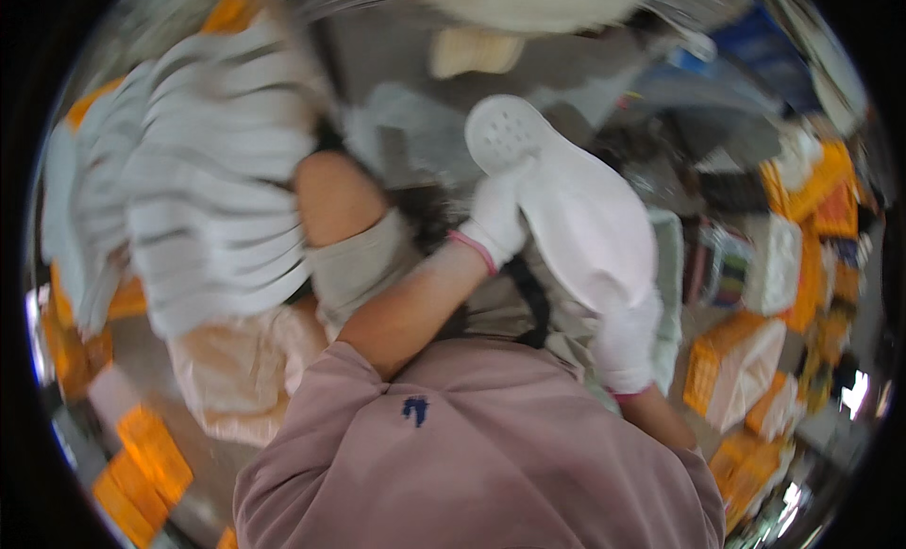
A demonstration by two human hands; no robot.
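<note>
A white clog (585, 209) with round holes in its toe is held in front of my body, slanting from upper left to lower right. My left hand (502, 209), in a white glove with a pink cuff, grips it near the perforated end. At the other end my right hand (625, 337), gloved the same way, is closed on it. White glove against white clog makes the right fingers hard to separate. Beside my left knee, a large pile of similar white curved pieces (212, 181) stands in stacked rows.
Under the white pile is a pale cloth or bag (231, 370). Orange crates (156, 455) stand at lower left, and more orange crates (731, 370) line the right side. A pale green bin edge (668, 294) is close by my right arm. Ahead is a grey surface (396, 49).
</note>
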